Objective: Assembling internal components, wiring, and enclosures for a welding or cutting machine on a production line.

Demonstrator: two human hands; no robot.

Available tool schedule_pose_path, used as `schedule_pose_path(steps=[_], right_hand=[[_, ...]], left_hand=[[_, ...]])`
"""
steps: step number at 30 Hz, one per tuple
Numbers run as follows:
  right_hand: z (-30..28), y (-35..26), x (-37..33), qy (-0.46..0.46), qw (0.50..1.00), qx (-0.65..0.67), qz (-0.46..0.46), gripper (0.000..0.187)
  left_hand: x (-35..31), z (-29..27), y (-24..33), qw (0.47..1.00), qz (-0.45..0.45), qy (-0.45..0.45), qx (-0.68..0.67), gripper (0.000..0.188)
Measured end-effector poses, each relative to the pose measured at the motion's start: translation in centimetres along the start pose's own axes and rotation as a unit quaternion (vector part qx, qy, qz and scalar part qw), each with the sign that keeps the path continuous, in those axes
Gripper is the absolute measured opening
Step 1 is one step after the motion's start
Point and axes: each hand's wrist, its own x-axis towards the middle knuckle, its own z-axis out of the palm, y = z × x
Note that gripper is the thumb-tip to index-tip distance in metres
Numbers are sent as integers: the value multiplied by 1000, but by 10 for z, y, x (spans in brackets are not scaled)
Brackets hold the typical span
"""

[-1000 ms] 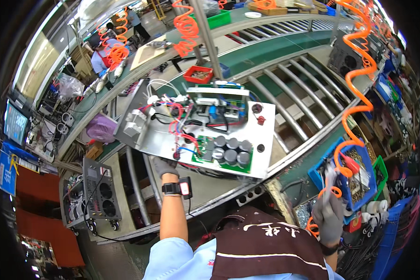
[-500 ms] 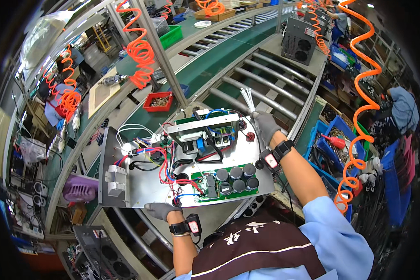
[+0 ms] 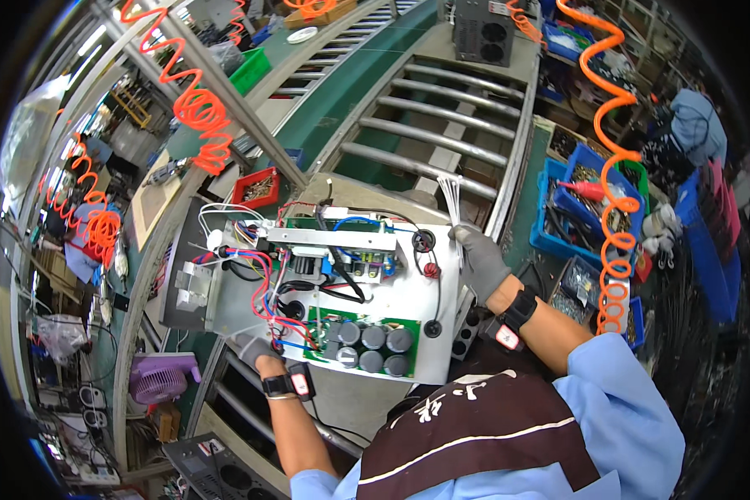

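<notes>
An open metal chassis [image 3: 429,350] lies in front of me, with circuit boards, round black capacitors [image 3: 373,337] and red, blue and black wires on its bright plate. At its near left edge, my left hand [image 3: 255,352], in a grey glove, is closed on the rim; its fingertips are partly hidden. My right hand [image 3: 480,263], also gloved, is at the far right edge, closed around a bundle of white cable ties [image 3: 450,200] that sticks up past the fingers. This hand also touches the chassis edge.
Ahead runs a roller conveyor [image 3: 442,129], with a grey machine housing [image 3: 483,33] at its far end. A red bin of screws [image 3: 256,189] stands beyond the chassis. Blue bins [image 3: 550,212] and a hanging orange coiled hose [image 3: 612,196] are at right; a purple fan [image 3: 160,379] is at left.
The chassis has turned clockwise, its right end swinging nearer to me. Both hands have moved with it, keeping their places on its edges. The whole view has shifted as well.
</notes>
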Motion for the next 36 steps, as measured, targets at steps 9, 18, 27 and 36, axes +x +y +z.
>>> schedule_pose_path(steps=[9,18,27,36], right_hand=[[-33,17,-54,-43,987,-154,-30,18],[-52,-47,-77,-163,911,-354,-133,20],[-42,-64,-88,-371,868,-317,93,22],[-61,-75,-48,-352,761,-500,-215,26]], left_hand=[[42,1,64,934,-199,-288,72,43],[-234,-36,185,939,295,-118,129,23],[-423,113,128,852,-50,-520,-24,47],[-432,82,79,904,-46,-390,170,31]])
